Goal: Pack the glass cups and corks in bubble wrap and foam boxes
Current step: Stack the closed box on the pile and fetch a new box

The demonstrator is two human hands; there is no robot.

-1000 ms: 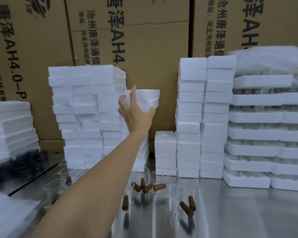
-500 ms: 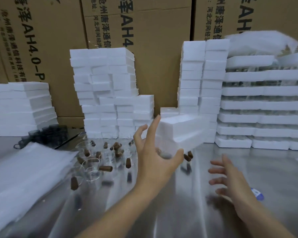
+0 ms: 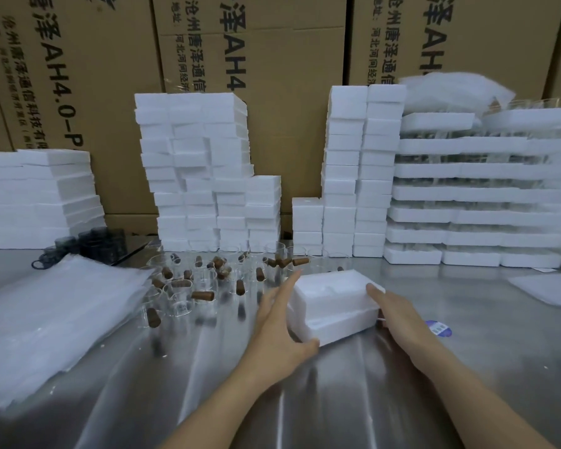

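Observation:
A white foam box [image 3: 332, 299] lies tilted on the steel table [image 3: 337, 400] in front of me. My left hand [image 3: 279, 332] grips its left end, fingers along the side and thumb round the near corner. My right hand [image 3: 402, 315] clasps its right end. Just left of the box stand several clear glass cups [image 3: 178, 299], with brown corks [image 3: 203, 295] scattered among them. A thick pile of bubble wrap sheets [image 3: 46, 319] lies at the left.
Tall stacks of small foam boxes [image 3: 195, 176] [image 3: 363, 170] stand at the back against cardboard cartons [image 3: 272, 92]. Flat foam trays [image 3: 467, 196] are stacked at the right, foam slabs [image 3: 36, 196] at the left. Dark glasses [image 3: 101, 241] sit back left. A blue sticker [image 3: 438, 328] lies beside my right hand.
My left hand took a foam box from the back stack and brought it down to the table. My right hand came in and took hold of its right end.

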